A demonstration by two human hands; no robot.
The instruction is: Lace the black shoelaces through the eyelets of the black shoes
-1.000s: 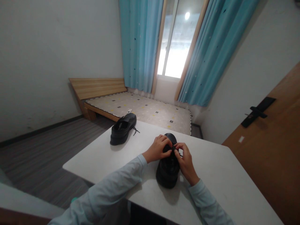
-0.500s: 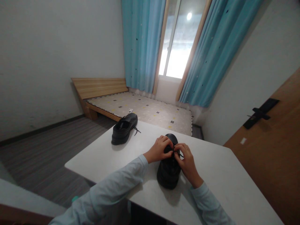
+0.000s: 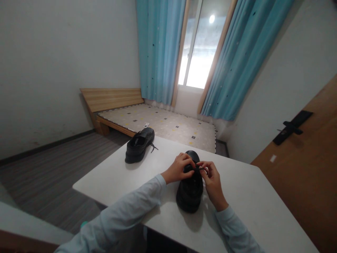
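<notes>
A black lace-up shoe (image 3: pixel 190 197) stands upright on the white table (image 3: pixel 244 196), its heel toward me and its toe pointing away. Over its lacing, my left hand (image 3: pixel 181 168) is closed in a pinch on the shoelace, with the fingertips partly hidden against the dark upper. My right hand (image 3: pixel 212 181) pinches a dark shoelace (image 3: pixel 201 168) between thumb and fingers, just right of the left fingertips. The other black shoe (image 3: pixel 139 144) sits apart at the table's far left, its lace end trailing onto the tabletop.
Beyond the table is a bed with a patterned mattress (image 3: pixel 168 123) and a wooden headboard (image 3: pixel 113 98). Blue curtains (image 3: pixel 163 49) hang beside the window. A wooden door (image 3: pixel 305 168) with a black handle (image 3: pixel 292 128) is at the right.
My right fingers have shifted slightly to the right, away from the left fingertips, drawing the lace with them. My left hand and both shoes look unmoved.
</notes>
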